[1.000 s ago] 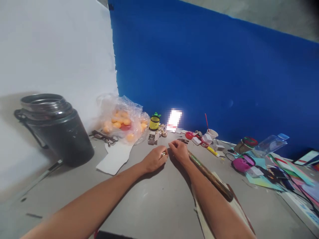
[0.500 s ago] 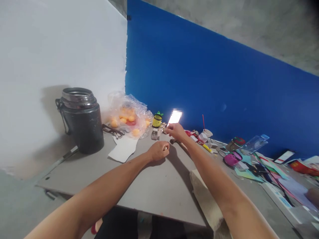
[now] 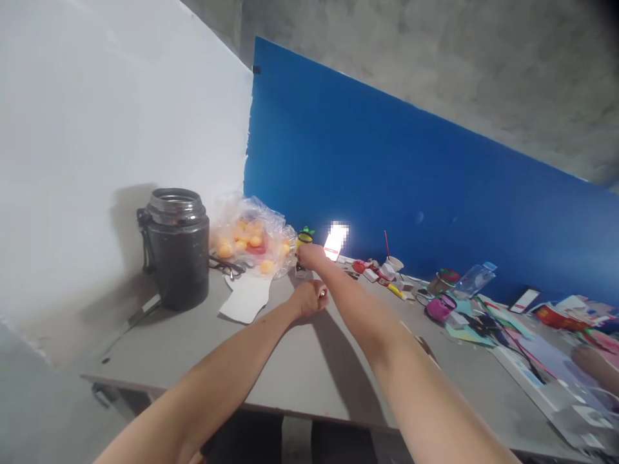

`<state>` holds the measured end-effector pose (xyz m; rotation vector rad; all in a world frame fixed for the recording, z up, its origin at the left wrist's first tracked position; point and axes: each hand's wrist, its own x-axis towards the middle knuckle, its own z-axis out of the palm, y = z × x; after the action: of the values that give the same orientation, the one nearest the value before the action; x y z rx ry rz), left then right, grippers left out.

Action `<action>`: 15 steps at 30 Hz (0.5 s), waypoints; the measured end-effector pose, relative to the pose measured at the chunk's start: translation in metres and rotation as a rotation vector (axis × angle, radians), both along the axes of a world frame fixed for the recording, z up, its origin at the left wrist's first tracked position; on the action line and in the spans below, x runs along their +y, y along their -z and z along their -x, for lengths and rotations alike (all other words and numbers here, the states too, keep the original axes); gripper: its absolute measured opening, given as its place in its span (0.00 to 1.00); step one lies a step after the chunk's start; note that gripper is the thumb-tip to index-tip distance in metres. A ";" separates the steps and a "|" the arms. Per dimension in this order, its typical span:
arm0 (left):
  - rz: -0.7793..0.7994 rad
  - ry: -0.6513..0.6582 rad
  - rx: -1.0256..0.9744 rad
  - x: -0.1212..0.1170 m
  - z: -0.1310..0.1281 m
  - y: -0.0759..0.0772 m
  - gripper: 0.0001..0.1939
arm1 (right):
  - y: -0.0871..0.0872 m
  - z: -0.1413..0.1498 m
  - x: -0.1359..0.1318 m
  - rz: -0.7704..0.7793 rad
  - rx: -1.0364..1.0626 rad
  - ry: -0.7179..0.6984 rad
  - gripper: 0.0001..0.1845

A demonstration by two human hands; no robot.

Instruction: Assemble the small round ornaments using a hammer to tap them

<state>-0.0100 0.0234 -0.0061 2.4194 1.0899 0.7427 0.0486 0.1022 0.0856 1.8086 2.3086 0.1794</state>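
Closed grip of the left hand (image 3: 309,299) is kept around a small shiny metal piece (image 3: 322,294), held low over the surface (image 3: 285,367); whether anything is pinched by the right hand (image 3: 309,256) cannot be told. Compared with half a second ago, the right hand is shifted leftward, from the bright screen (image 3: 333,250) to the small box (image 3: 300,274), whose contents are presumably brought within reach.

White wall (image 3: 120,96) on left, running up to big blue panel (image 3: 387,167) behind grey counter (image 3: 300,370); mottled grey surface (image 3: 435,58) looming above.
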 end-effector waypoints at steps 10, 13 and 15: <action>-0.003 -0.002 -0.082 0.008 0.002 0.005 0.04 | 0.006 0.005 0.014 0.053 -0.086 -0.080 0.18; 0.018 -0.014 -0.106 0.009 0.002 0.007 0.04 | 0.010 0.005 0.014 0.074 -0.088 -0.079 0.18; 0.035 -0.017 -0.118 0.009 0.003 0.008 0.05 | 0.013 0.005 0.012 0.080 -0.082 -0.068 0.19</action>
<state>-0.0126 0.0325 -0.0143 2.3085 1.0694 0.8536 0.0439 0.1147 0.0729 1.6550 2.2884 0.1663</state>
